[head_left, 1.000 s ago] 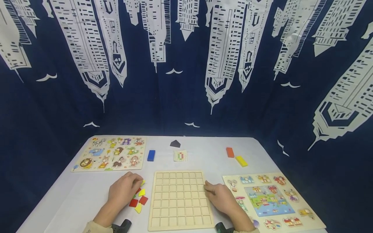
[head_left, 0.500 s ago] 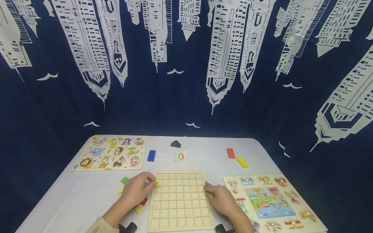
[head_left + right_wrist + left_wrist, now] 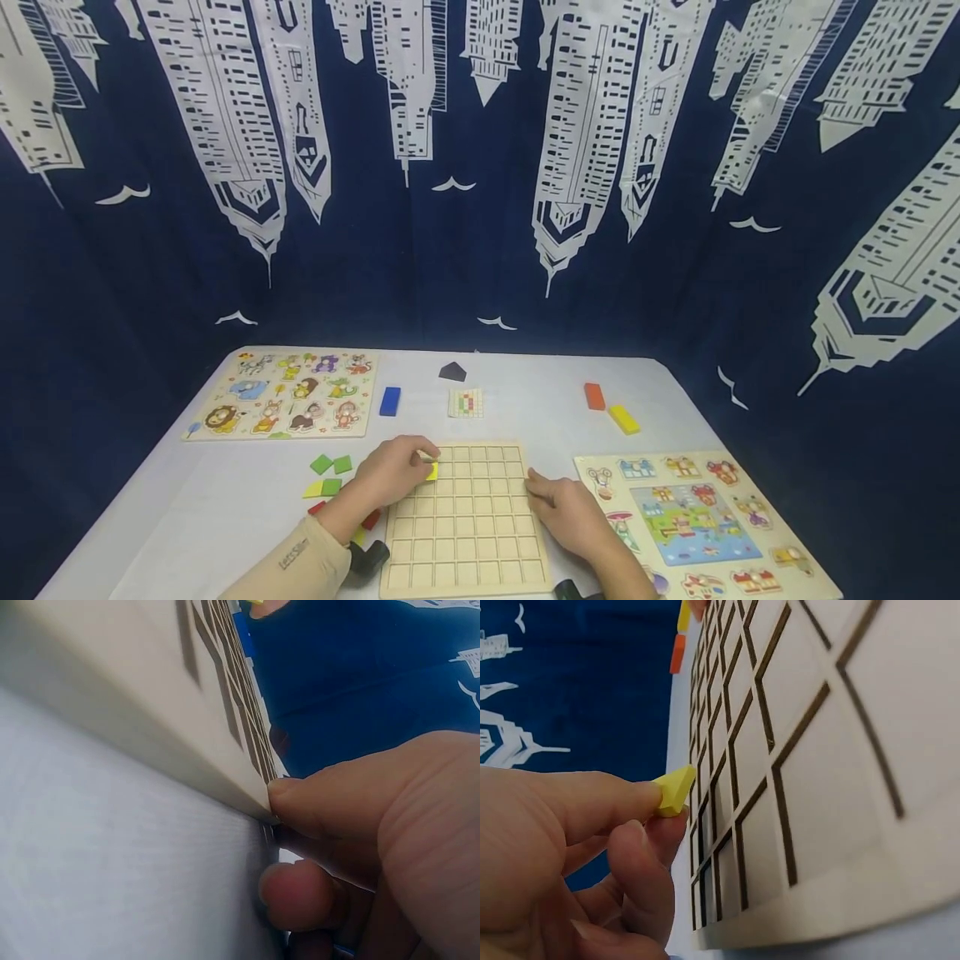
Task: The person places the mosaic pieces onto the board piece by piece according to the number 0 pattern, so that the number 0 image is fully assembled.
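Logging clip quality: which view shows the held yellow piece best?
Left wrist: the yellow piece appears large, pinched by the left hand. Head shows it small, partly covered; right wrist, only a sliver at the top.

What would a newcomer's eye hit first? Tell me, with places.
Most likely the navy curtain with its white upside-down skyscrapers, filling the upper part of the head view. Next, on the white table below, the wooden grid board at front center: the left hand pinches a yellow tile over its far left part; the right hand holds its right edge.
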The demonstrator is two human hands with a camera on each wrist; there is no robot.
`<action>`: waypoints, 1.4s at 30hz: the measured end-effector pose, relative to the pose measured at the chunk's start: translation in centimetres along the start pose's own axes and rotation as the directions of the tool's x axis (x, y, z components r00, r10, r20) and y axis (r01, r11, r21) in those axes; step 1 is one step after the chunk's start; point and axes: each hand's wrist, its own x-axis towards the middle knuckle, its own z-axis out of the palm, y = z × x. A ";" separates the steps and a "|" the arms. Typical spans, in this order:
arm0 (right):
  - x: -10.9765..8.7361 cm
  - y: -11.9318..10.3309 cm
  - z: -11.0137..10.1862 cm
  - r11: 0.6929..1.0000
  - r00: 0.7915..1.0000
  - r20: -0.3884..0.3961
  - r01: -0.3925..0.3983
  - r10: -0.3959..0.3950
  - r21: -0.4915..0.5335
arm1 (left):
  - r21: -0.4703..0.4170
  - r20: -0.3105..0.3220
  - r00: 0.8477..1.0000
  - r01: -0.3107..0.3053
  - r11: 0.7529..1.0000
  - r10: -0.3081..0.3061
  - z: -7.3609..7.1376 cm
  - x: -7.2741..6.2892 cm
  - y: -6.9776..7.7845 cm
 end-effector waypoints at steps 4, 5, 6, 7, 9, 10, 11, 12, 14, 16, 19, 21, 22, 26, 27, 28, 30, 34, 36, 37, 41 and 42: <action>0.0 0.1 0.1 1.000 1.000 0.003 0.002 -0.002 0.002 | 0.016 0.000 1.000 0.007 1.000 -0.007 0.3 0.5 0.4; 0.0 0.2 0.1 1.000 1.000 0.002 0.004 -0.004 -0.003 | 0.024 -0.007 1.000 0.012 1.000 -0.011 0.4 0.7 0.4; 0.0 0.2 0.1 1.000 1.000 0.002 0.007 -0.007 -0.007 | 0.034 -0.016 1.000 0.011 0.999 -0.010 0.5 0.8 0.5; 0.0 0.3 0.1 1.000 1.000 0.000 0.010 -0.010 -0.013 | 0.047 -0.023 1.000 0.010 0.999 -0.009 0.7 0.9 0.6; 0.0 0.3 0.1 1.000 1.000 -0.003 0.016 -0.016 -0.020 | 0.066 -0.037 0.999 0.006 0.998 -0.003 1.0 1.2 0.8; 0.0 0.3 0.1 1.000 1.000 -0.004 0.017 -0.017 -0.021 | 0.075 -0.042 0.999 0.006 0.997 -0.003 1.2 1.3 0.8; 0.0 0.4 0.1 1.000 1.000 -0.003 0.020 -0.020 -0.020 | 0.084 -0.047 0.999 0.010 0.996 -0.006 1.3 1.4 0.9; 0.0 0.4 0.1 1.000 1.000 -0.001 0.021 -0.021 -0.017 | 0.092 -0.052 0.999 0.012 0.996 -0.007 1.5 1.4 1.0; 0.1 0.4 0.1 1.000 1.000 0.002 0.024 -0.024 -0.015 | 0.104 -0.060 0.998 0.013 0.994 -0.007 1.7 1.5 1.1; 0.1 0.3 0.1 1.000 1.000 0.007 0.028 -0.028 -0.014 | 0.109 -0.066 0.998 0.019 0.994 -0.012 1.9 1.5 1.1; 0.0 0.3 0.1 0.999 1.000 0.007 0.026 -0.026 -0.023 | 0.104 -0.068 0.998 0.022 0.994 -0.015 2.2 1.4 1.2; 0.0 0.2 0.0 0.999 1.000 0.007 0.021 -0.021 -0.028 | 0.101 -0.069 0.998 0.020 0.995 -0.013 2.3 1.4 1.2; 0.0 0.2 0.0 0.999 1.000 0.007 0.018 -0.018 -0.029 | 0.103 -0.069 0.998 0.019 0.995 -0.012 2.3 1.4 1.3; -0.1 0.1 -0.1 1.000 1.000 0.011 0.014 -0.013 -0.028 | 0.117 -0.071 0.997 0.014 0.993 -0.006 2.3 1.4 1.5; -0.1 0.1 -0.1 1.000 1.000 0.012 0.014 -0.014 -0.027 | 0.121 -0.070 0.998 0.017 0.992 -0.008 2.3 1.4 1.6; -0.1 0.1 -0.1 1.000 1.000 0.013 0.016 -0.016 -0.026 | 0.126 -0.070 0.998 0.020 0.992 -0.011 2.2 1.4 1.7; 0.0 0.1 -0.2 0.999 1.000 0.014 0.017 -0.017 -0.027 | 0.146 -0.073 0.997 0.020 0.989 -0.009 2.2 1.4 1.8; 0.0 0.1 -0.1 1.000 1.000 0.014 0.013 -0.012 -0.028 | 0.186 -0.083 0.997 0.019 0.982 -0.004 2.2 1.4 1.9; 0.0 0.1 -0.1 1.000 1.000 0.014 0.010 -0.010 -0.029 | 0.193 -0.089 0.996 0.021 0.981 -0.003 2.2 1.4 1.9; 0.0 0.1 -0.1 0.999 1.000 0.013 0.011 -0.011 -0.030 | 0.192 -0.089 0.996 0.023 0.981 -0.005 2.2 1.4 1.9; 0.0 0.1 -0.1 0.999 1.000 0.012 0.013 -0.012 -0.033 | 0.152 -0.084 0.996 0.023 0.988 -0.010 2.1 1.2 1.7; 0.0 0.1 -0.1 0.999 1.000 0.012 0.012 -0.012 -0.033 | 0.134 -0.082 0.997 0.022 0.991 -0.011 2.0 1.0 1.5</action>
